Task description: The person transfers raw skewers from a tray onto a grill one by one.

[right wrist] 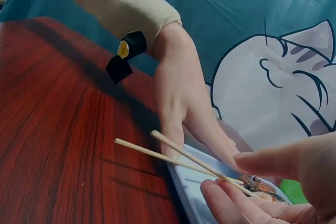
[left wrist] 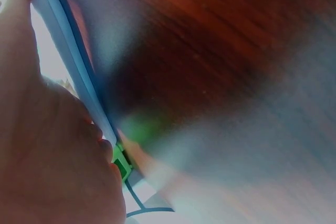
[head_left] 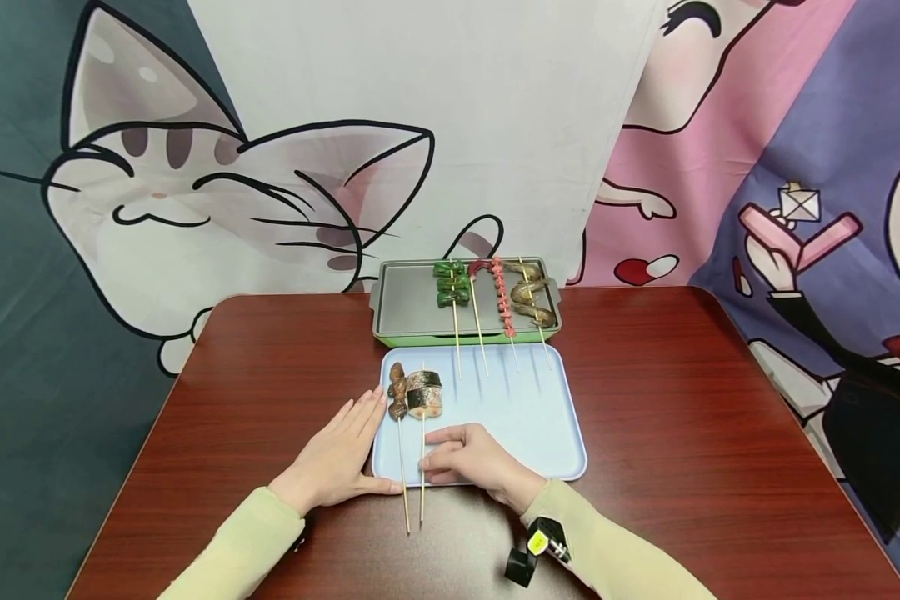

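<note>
The room is evenly and brightly lit from above, with no harsh glare. On the table (head_left: 682, 400) only soft, short shadows sit under the left hand (head_left: 337, 454) and right hand (head_left: 472, 458). The head view is sharp but bends at its edges, curving the table's far rim. The left wrist view is badly blurred: a pale haze smears the wood beside the palm (left wrist: 47, 150), and the tray's edge (left wrist: 68, 51) is soft. The right wrist view is clearer, though the nearest fingers (right wrist: 283, 161) are out of focus.
</note>
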`<action>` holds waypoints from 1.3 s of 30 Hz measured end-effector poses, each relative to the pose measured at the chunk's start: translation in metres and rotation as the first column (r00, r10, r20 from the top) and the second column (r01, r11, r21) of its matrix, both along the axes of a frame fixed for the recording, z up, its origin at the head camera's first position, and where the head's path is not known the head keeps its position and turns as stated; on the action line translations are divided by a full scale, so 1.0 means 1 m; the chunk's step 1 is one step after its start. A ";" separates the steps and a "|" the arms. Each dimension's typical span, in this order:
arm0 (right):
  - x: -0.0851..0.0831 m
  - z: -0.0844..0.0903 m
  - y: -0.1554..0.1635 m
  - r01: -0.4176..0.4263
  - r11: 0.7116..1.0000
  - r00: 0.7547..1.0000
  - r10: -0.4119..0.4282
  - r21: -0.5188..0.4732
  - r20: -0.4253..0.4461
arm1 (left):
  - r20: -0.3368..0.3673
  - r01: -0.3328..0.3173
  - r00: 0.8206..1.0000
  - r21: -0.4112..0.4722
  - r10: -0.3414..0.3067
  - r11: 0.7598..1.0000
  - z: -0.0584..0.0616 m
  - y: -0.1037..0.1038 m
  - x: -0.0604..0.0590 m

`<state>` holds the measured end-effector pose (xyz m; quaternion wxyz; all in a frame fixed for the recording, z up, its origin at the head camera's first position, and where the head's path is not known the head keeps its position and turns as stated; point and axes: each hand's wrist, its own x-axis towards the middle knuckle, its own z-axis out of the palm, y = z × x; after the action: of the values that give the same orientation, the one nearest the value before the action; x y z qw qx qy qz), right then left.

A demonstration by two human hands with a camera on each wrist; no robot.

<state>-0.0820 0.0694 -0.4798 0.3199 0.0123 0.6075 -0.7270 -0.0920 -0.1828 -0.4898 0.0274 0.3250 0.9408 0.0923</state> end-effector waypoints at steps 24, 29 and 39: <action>0.001 -0.001 0.018 0.008 0.999 0.998 -0.005 0.046 -0.064 | -0.048 -0.010 0.999 -0.008 0.009 1.000 -0.021 -0.007 -0.004; 0.001 -0.001 0.018 0.012 0.999 0.997 -0.009 0.042 -0.073 | -0.050 -0.007 0.999 -0.002 0.007 1.000 -0.019 -0.006 -0.004; 0.003 0.003 0.020 0.007 0.999 0.995 -0.003 0.035 -0.104 | -0.024 0.008 1.000 0.053 -0.007 0.999 -0.006 -0.002 -0.001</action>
<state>-0.0788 0.0898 -0.4765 0.2859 -0.0182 0.6360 -0.7166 -0.0929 -0.1852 -0.4961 0.0079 0.3303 0.9370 0.1131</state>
